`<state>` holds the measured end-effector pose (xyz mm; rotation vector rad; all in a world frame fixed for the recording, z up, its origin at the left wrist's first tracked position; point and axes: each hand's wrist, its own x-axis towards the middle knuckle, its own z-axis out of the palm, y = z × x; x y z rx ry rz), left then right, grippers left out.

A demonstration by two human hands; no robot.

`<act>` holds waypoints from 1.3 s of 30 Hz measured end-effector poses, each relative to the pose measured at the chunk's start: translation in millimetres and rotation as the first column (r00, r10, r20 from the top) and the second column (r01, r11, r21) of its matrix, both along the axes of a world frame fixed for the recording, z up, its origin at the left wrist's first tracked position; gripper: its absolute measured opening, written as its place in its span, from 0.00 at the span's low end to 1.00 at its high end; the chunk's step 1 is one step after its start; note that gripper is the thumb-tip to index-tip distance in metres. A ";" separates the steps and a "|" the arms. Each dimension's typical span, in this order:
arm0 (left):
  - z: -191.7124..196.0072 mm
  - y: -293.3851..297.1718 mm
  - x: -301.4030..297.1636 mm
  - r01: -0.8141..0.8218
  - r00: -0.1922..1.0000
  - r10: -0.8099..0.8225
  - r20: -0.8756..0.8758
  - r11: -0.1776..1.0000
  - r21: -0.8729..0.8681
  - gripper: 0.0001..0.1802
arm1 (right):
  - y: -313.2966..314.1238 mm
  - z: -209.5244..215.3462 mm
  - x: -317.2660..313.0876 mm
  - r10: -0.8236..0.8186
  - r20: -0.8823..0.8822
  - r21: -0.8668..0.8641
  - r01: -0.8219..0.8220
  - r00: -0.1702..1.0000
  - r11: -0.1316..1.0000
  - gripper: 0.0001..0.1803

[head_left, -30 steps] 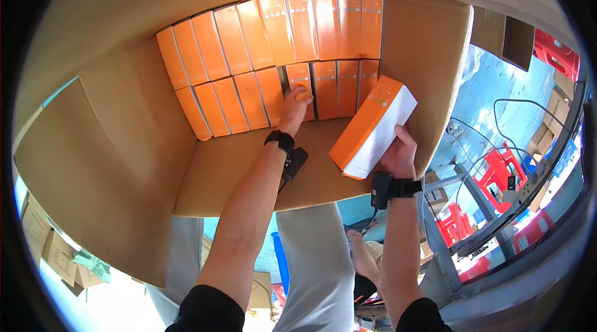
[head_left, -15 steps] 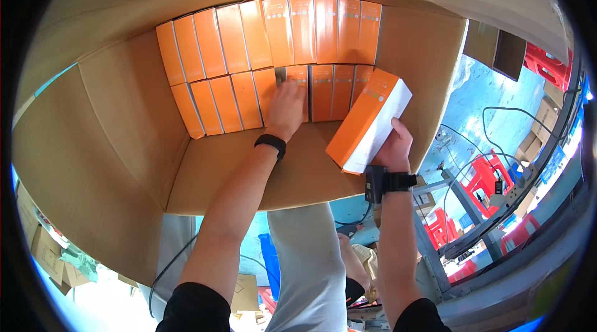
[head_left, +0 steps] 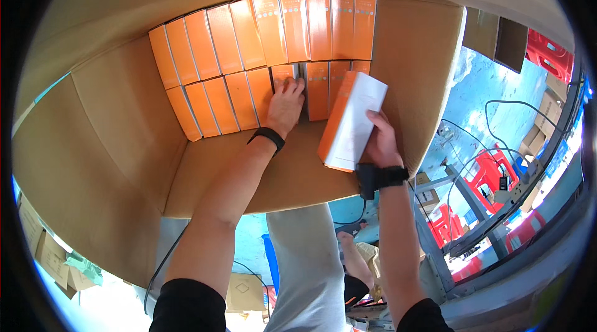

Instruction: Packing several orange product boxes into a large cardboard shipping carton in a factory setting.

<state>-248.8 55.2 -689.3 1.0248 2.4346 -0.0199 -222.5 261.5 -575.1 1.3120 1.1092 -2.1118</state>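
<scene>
A large brown cardboard carton [head_left: 292,176] stands open before me, with two rows of narrow orange boxes upright inside. My left hand [head_left: 286,108] reaches into the lower row, its fingers bent over the top part of one orange box [head_left: 284,72] and curled at its right edge. Just right of that box is a narrow dark gap in the row. My right hand [head_left: 382,142] grips another box [head_left: 357,121], orange with a white side, by its right side. It is held tilted in front of the lower row's right end, hiding part of the boxes there.
Carton flaps [head_left: 81,170] spread at the left. On the right are a grey metal frame [head_left: 435,257], a power strip [head_left: 519,189] with black cables, and red plastic stools [head_left: 485,176] on the blue floor. Below the carton are a grey trouser leg [head_left: 305,263] and a bare limb [head_left: 357,260].
My left hand has shifted the box under its fingers leftward, so the gap now lies on its right. My right hand has brought its box left and turned more white side into view.
</scene>
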 end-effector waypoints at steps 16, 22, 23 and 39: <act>-15.1 33.0 -3.5 -0.873 0.482 0.868 0.123 0.464 0.147 0.37 | 0.7 -61.0 -36.8 0.434 0.078 0.192 -0.440 0.898 0.877 0.30; -27.7 43.8 1.9 -0.940 0.329 0.928 0.176 0.339 -0.027 0.39 | 1.8 -73.2 -23.0 0.360 0.055 0.123 -0.364 0.931 0.923 0.31; -30.5 41.8 2.8 -0.949 0.310 0.936 0.168 0.316 -0.004 0.39 | 1.5 -75.5 -22.5 0.391 0.067 0.123 -0.396 0.918 0.910 0.32; 23.2 13.3 -13.8 -0.963 0.246 0.909 0.336 0.269 -0.022 0.38 | -16.8 -135.5 -21.3 0.569 -0.092 0.061 -0.565 0.817 0.822 0.36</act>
